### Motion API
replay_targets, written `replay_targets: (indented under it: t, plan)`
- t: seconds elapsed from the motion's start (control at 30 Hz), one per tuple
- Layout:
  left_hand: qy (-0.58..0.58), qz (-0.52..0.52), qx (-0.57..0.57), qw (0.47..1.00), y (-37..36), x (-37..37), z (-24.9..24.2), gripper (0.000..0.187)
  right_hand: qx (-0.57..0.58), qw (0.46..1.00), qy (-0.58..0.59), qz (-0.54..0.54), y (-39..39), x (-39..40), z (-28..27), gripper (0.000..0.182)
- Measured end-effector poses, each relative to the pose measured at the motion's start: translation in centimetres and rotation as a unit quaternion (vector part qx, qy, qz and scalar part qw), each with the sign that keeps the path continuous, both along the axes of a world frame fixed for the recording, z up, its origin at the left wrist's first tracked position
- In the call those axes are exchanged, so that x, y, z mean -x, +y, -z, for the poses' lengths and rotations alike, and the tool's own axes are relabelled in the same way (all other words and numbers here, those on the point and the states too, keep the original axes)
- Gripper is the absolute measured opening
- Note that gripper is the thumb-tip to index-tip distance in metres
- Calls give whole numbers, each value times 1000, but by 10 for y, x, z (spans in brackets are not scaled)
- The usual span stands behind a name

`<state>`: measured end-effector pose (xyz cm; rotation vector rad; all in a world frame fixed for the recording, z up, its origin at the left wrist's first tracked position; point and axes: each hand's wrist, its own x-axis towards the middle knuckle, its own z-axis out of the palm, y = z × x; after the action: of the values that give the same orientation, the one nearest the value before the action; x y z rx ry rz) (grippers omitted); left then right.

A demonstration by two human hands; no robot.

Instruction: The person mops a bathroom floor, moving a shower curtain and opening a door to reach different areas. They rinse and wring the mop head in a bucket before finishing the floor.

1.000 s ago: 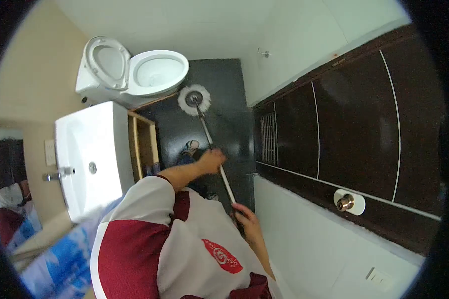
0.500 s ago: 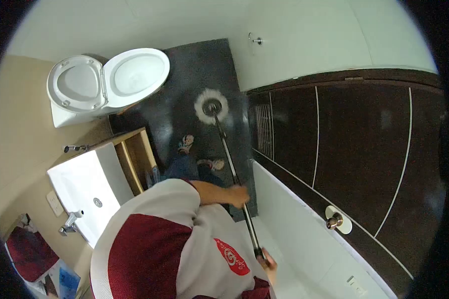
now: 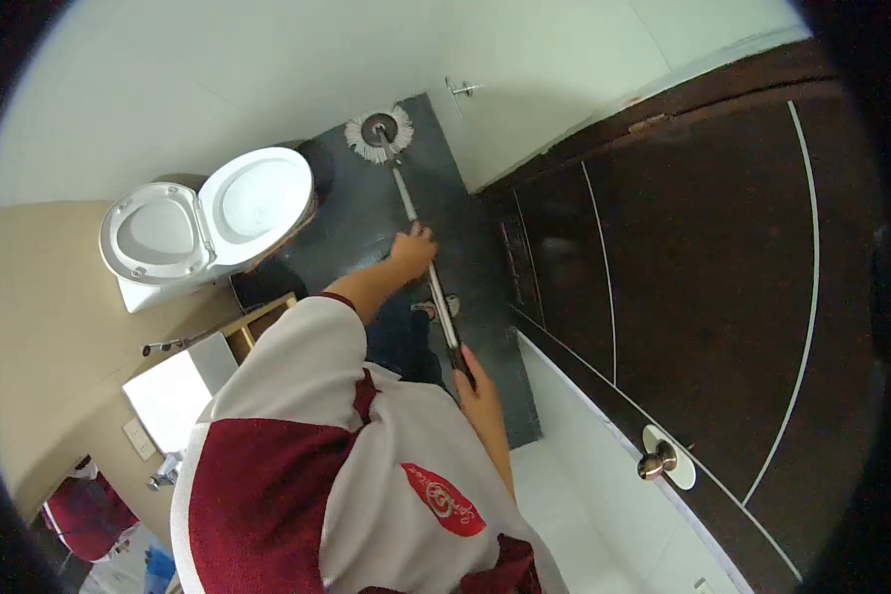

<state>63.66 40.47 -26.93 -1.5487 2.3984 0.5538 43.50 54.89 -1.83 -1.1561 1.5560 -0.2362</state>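
A round string mop with a dark disc (image 3: 378,130) and a pale fringe rests on the dark floor near the far wall. Its metal pole (image 3: 439,297) slants back to me. My left hand (image 3: 415,251) is closed round the middle of the pole. Lower down, my right hand (image 3: 479,388) grips the dark end section of the pole near my chest. Part of one shoe (image 3: 431,309) shows beneath the pole; my shirt and the left arm hide some of my legs.
A white toilet (image 3: 307,188) with its lid raised stands on the left. Nearer me are a washbasin (image 3: 163,391) over a wooden cabinet (image 3: 267,315) and a mirror (image 3: 89,515). A dark door (image 3: 703,297) with a round knob (image 3: 657,461) is on the right.
The mop head has moved away from me and leftward to the far wall. Both hands have moved forward with the pole and still hold it. My view has shifted too.
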Motion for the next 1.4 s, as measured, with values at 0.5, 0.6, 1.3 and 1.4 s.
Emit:
replay_targets:
  t: [0.5,0.6,1.3,1.4]
  plan:
    - [272,281,-252,885,1,81,-84,23,-115,967,121,193,32,28,-164,54]
    - [216,236,-158,934,-90,0,-28,34,-70,981,77,164,-38,-25,-83,52]
    - [319,335,-362,809,-2,88,-93,25,-106,962,180,174,-49,-64,-260,29]
    - [246,256,-244,902,-73,-10,-64,25,-111,984,114,81,-88,-52,-200,65]
